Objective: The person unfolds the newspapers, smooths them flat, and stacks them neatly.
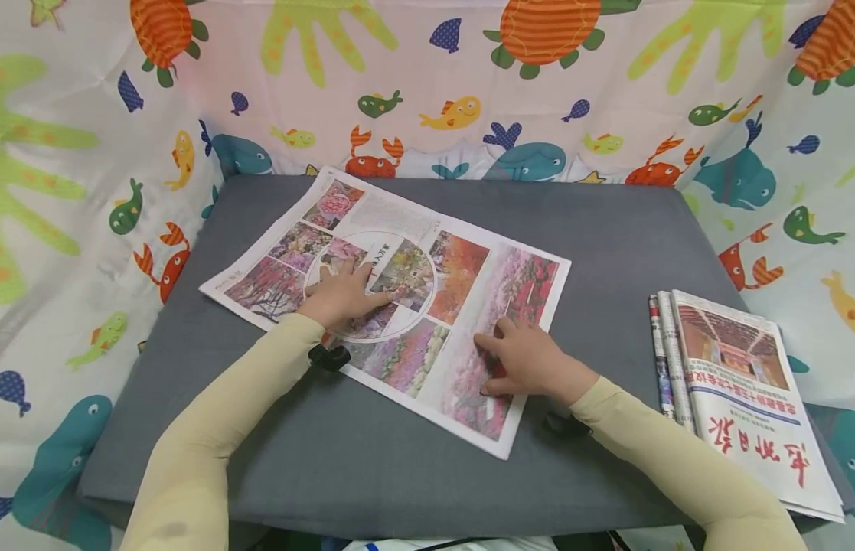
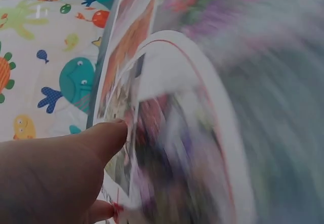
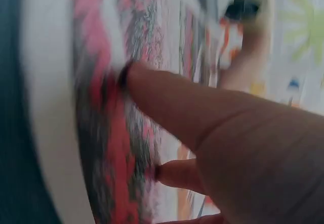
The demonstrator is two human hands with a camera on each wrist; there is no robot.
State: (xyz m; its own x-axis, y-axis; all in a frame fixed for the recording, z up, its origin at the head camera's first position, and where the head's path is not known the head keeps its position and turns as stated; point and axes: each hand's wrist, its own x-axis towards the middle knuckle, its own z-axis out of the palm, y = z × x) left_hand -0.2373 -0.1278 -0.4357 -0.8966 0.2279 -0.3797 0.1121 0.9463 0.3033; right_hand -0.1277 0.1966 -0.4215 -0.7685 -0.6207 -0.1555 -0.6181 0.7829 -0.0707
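A newspaper (image 1: 461,283) printed with flower photos lies at a slant across the middle of the grey table. My left hand (image 1: 341,295) rests on it with fingers spread, over the white circle in its centre. The right hand (image 1: 527,358) touches the page near its right end, its fingers slightly bent and the thumb apart. In the left wrist view the left thumb (image 2: 109,138) reaches over the blurred page (image 2: 172,148). Close in the right wrist view, the right thumb (image 3: 167,95) and a fingertip meet the pink and red print (image 3: 114,133).
A stack of folded newspapers (image 1: 758,428) stands at the table's right edge. The grey table (image 1: 399,490) is bordered at the back and sides by a curtain (image 1: 427,99) printed with sea animals. Dark wrist bands (image 1: 329,357) sit at both cuffs.
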